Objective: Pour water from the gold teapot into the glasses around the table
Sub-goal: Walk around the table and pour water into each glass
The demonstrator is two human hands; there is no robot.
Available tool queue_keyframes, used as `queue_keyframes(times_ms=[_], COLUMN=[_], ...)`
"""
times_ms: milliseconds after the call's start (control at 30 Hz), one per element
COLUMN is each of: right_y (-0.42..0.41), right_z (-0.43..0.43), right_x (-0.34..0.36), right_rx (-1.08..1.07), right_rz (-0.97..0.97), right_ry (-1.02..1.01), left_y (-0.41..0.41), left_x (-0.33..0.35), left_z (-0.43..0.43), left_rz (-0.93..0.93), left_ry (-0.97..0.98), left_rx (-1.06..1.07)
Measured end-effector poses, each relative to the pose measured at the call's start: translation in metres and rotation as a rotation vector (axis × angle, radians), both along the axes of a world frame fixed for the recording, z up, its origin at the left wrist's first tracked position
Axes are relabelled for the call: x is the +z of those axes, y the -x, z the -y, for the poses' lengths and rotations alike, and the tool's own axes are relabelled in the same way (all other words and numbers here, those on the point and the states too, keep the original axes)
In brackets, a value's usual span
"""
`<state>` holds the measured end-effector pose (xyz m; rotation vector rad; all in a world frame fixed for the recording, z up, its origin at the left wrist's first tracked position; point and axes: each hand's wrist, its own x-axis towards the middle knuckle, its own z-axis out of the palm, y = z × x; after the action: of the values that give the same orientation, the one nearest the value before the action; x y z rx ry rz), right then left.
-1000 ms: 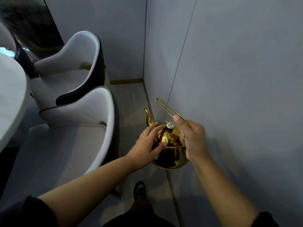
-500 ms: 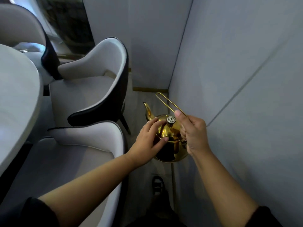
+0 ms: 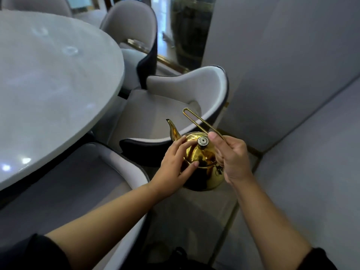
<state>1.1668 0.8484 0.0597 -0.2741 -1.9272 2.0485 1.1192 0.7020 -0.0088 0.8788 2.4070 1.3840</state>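
The gold teapot (image 3: 200,162) is held upright in the air between the chairs and the wall, spout pointing away to the upper left. My right hand (image 3: 232,160) grips the base of its thin wire handle, thumb near the silver lid knob. My left hand (image 3: 175,166) rests flat on the teapot's left side, fingers on the lid. Two clear glasses (image 3: 70,50) show faintly as rings on the round white table (image 3: 58,84) at the left.
Grey chairs with dark backs stand around the table: one (image 3: 191,90) just beyond the teapot, one (image 3: 97,182) under my left arm, another (image 3: 136,26) farther back. A grey panelled wall (image 3: 292,94) closes the right side. A narrow floor strip runs between.
My view has swung left and up, bringing the table and more chairs into sight. Both hands keep the same hold on the teapot, which stays upright.
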Motion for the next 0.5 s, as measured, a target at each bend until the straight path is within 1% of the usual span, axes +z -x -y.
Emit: queue_keyframes(times_ms=[267, 500], right_y=[0.11, 0.192], right_z=[-0.001, 0.013], right_x=[-0.003, -0.003], right_rx=[0.291, 0.482], right_rz=[0.031, 0.048], right_ry=[0.063, 0.076], left_y=[0.071, 0.128], left_x=[-0.011, -0.014], left_z=[0.003, 0.019], left_rz=[-0.007, -0.019], left_ry=[-0.004, -0.003], left_rx=[0.304, 0.499])
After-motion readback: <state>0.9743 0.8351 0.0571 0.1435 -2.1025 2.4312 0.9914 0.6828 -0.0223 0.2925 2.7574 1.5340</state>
